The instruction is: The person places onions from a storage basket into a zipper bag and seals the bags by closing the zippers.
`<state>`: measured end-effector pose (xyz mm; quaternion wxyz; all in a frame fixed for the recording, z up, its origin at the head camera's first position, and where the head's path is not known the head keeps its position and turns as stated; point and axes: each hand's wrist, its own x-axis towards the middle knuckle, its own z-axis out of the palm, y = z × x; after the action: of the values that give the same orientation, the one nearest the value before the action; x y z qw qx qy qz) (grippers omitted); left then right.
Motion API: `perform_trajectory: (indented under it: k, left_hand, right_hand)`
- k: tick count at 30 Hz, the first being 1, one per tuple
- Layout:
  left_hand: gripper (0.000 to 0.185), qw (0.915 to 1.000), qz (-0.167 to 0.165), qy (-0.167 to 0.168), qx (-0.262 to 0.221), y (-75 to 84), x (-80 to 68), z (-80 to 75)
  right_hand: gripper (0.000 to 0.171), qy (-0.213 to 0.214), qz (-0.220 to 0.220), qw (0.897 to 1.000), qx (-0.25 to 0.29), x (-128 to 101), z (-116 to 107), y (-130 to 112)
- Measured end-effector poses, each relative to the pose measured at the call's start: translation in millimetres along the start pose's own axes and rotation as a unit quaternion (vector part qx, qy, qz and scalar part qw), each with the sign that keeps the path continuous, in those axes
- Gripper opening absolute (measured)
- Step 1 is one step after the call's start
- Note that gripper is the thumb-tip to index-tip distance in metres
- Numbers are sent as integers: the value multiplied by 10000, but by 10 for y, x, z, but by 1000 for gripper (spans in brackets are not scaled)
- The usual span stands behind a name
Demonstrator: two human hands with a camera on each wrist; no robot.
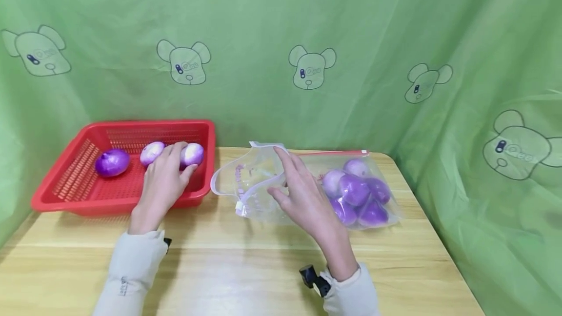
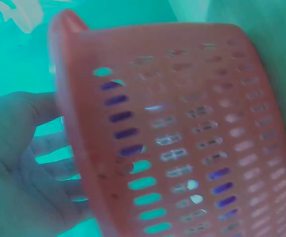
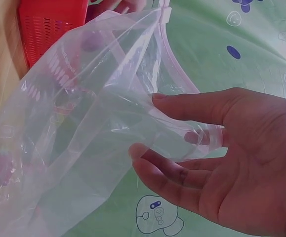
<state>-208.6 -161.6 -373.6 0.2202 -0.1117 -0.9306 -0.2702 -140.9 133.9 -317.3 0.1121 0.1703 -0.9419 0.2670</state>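
Observation:
In the head view my left hand [image 1: 164, 179] reaches into a red perforated basket [image 1: 123, 206]. Its fingers lie between two pale purple onions, a left one [image 1: 152, 152] and a right one [image 1: 192, 154]; the fingertips are partly hidden. Seen from the left wrist, the fingers are extended behind the basket wall [image 2: 182, 98]. My right hand [image 1: 305, 196] is at the mouth of a clear zip bag [image 1: 259, 174], touching its edge with thumb and fingers apart. Film crosses between these fingers in the right wrist view, where the bag [image 3: 83, 148] hangs wide.
A darker purple onion [image 1: 112, 162] lies at the basket's left. Behind the right hand rests a filled zip bag [image 1: 307, 160] with several onions [image 1: 354, 190], near the wooden table's [image 1: 421, 257] right side. A green curtain [image 1: 246, 38] stands behind the table.

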Motion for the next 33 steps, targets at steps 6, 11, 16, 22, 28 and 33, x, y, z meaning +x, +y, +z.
perform_trajectory:
  k: [6, 11, 16, 22, 28, 33]
  left_hand:
    - [50, 9993, 10, -16, -385, 113, -27, -64]
    - [49, 9989, 37, 1, -464, 179, -25, -68]
    - [49, 9982, -43, 201, -572, 257, 9, -83]
    - [50, 9975, -66, 204, -673, 434, 1, -101]
    - [51, 9968, 6, 175, -781, 582, -66, -186]
    - [49, 9941, 244, 180, -1038, 692, -99, -242]
  right_hand:
    - [85, 31, -71, 9999, 70, 14, 3, 17]
    - [89, 37, -37, 9999, 125, 27, 5, 33]
    - [90, 49, -23, 10000, 68, 37, -3, 40]
    - [91, 38, 125, 9999, 111, 28, -18, 58]
    - [92, 1, 144, 9998, 139, 15, -19, 71]
    - [92, 21, 98, 9999, 74, 15, -18, 77]
